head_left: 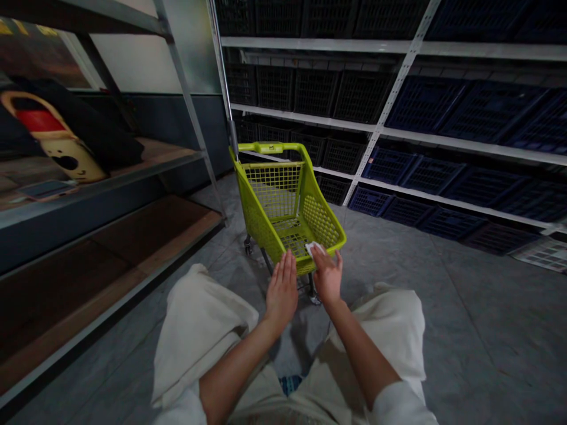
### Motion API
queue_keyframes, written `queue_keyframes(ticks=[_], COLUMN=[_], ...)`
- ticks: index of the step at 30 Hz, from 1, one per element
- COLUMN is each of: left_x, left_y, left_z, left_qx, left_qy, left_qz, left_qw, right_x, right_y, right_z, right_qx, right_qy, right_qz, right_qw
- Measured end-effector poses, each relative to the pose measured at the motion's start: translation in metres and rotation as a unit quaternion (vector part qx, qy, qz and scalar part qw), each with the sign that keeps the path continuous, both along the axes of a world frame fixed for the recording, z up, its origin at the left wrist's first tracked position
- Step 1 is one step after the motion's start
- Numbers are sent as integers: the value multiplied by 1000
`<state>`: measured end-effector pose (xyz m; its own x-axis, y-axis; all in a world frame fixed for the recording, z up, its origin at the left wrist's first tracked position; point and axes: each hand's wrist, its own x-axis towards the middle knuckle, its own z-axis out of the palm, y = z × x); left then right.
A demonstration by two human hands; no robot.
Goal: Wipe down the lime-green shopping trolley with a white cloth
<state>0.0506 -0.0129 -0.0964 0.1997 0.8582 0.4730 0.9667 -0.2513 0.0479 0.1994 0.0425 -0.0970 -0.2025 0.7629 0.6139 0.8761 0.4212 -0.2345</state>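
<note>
The right hand (328,277) holds a white wipe (312,248) at the lime-green shopping cart (257,215); the left hand (282,290) is flat, fingers extended. Blue crates (489,112) stand behind.

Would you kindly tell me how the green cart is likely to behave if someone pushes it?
The green cart would probably roll easily, since wheels show beneath it. Its openwork lattice sides suggest it may be light for its size. They look like moulded plastic, so should feel fairly stiff.

A lime-green, lattice-sided shopping cart (259,215) stands upright just beyond the left hand (283,286), a small white wipe (312,247) in the right hand (326,274).
</note>
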Motion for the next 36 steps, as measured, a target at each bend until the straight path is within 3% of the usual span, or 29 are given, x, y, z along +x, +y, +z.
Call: queue_keyframes(ticks=[3,5,8,12,15,17,20,24,27,31,36], left_x=[-2,-4,-9,-13,-11,-9,-6,-7,-9,-11,-11], left_y=[0,0,-1,-2,-2,-2,-1,0,0,0,0], left_z=[-1,0,2,3,1,0,0,0,1,1,1], left_qx=[-3,-5,-9,-13,-10,-7,-3,-3,-6,-7,-9], left_qy=[4,7,13,20,13,2,-8,-1,4,0,1], left_qz=[3,6,4,-8,-12,-13,-11,-3,1,-6,-11], left_qw=[1000,1000,1000,1000,1000,1000,1000,1000,1000,1000,1000], right_x=[-30,-28,9,76,98,89,51,-9,-23,18,88], right_y=[-17,-17,-1,33,44,41,22,-7,-15,2,34], right_z=[3,5,5,2,1,0,-3,-5,-4,-1,-4], right_qx=[-19,-23,-11,9,12,12,15,9,-2,1,4], right_qy=[-5,-27,-64,-66,-63,-54,-35,-30,-43,-65,-39], right_qz=[70,103,113,20,-29,-50,-44,52,111,118,-4], right_qw=[997,994,991,998,998,997,998,998,993,991,999])
